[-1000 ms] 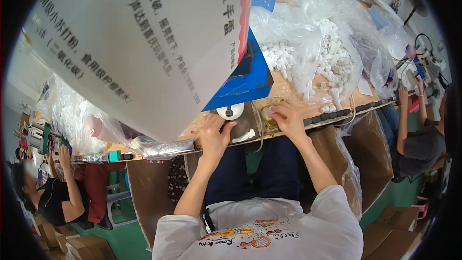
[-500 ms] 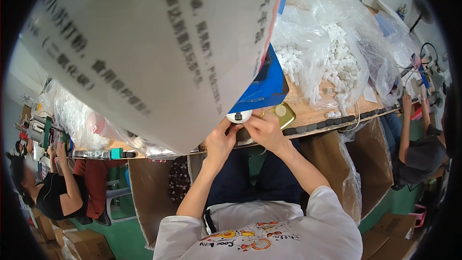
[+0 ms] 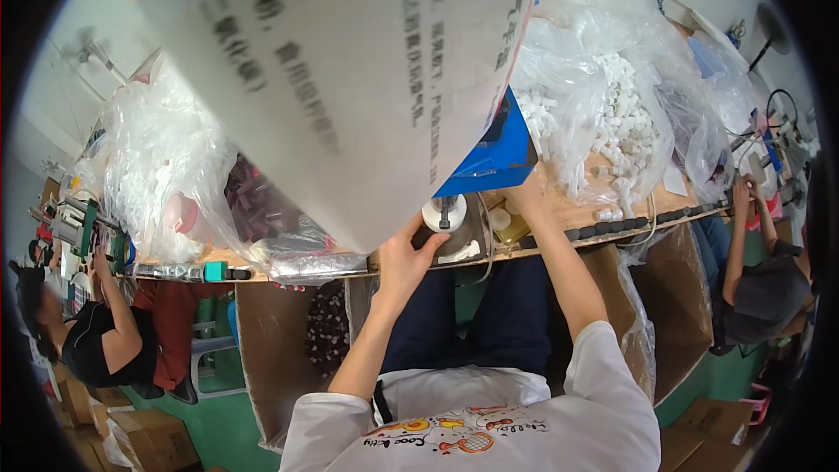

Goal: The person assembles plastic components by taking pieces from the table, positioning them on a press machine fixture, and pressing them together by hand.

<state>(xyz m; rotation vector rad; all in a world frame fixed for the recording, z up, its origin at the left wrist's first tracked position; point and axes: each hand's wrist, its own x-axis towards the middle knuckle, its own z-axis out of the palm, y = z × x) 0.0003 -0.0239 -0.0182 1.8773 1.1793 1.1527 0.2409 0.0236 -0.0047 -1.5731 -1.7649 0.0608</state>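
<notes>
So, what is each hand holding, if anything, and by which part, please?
Left hand: at the near left rim of the white round piece, grip unclear. Right hand: fingers hidden, cannot tell.

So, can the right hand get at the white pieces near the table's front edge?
Probably yes: bare tabletop lies between the right hand and those white pieces, with nothing visibly blocking, though its fingertips are hidden at the blue housing.

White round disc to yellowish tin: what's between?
Head view: a thin pale cable and a strip of dark surface lie between white round disc and yellowish tin.
</notes>
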